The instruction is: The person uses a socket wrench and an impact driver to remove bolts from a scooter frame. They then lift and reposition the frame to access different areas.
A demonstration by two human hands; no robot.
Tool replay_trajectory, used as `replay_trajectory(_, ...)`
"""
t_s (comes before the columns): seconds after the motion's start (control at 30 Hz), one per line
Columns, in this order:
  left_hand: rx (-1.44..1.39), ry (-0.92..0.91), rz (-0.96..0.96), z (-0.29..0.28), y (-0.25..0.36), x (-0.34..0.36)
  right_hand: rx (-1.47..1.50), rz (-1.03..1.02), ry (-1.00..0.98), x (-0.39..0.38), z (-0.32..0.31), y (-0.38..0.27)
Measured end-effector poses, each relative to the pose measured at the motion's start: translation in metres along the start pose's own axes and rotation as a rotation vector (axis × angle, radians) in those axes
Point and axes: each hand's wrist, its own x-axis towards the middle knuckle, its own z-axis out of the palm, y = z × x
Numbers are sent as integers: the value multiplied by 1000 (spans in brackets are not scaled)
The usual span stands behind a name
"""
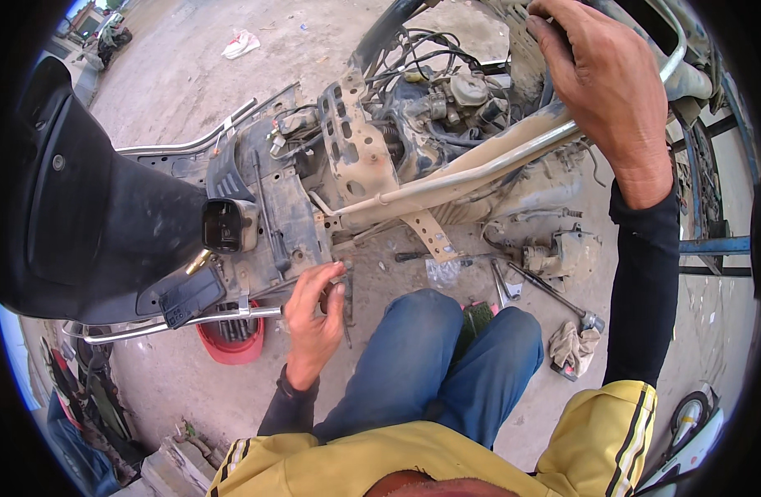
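Note:
A dusty, stripped scooter frame (356,149) lies across my view, with a tubular rail (488,170), exposed engine parts (463,91) and cables. My right hand (612,99) is at its upper right, fingers curled near the top of the frame; what they hold is hidden. My left hand (314,319) is below the left floor plate beside the lower side rail (149,331), fingers loosely bent and apart from the thumb, with nothing visible in them. A black plastic panel (99,215) and a dark box-shaped part (225,224) sit on the left.
On the ground are a red container (231,351) of tools, a long wrench (546,294), pliers (505,282), a rag (573,341) and a metal assembly (546,257). A blue metal rack (716,246) stands right; a parked scooter (111,41) is at upper left.

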Motion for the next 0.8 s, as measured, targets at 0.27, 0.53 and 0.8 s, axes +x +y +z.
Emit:
replay_trajectory(0.27,11,-5,-40,17,6,3,-407,110,-114,15,-8,-69)
replay_trajectory(0.53,22,-20,-145,11,14,-5,-306,11,-154,7,-8,-46)
replay_trajectory(0.8,27,25,-115,-5,44,-20,-330,-25,-138,5,-6,-32)
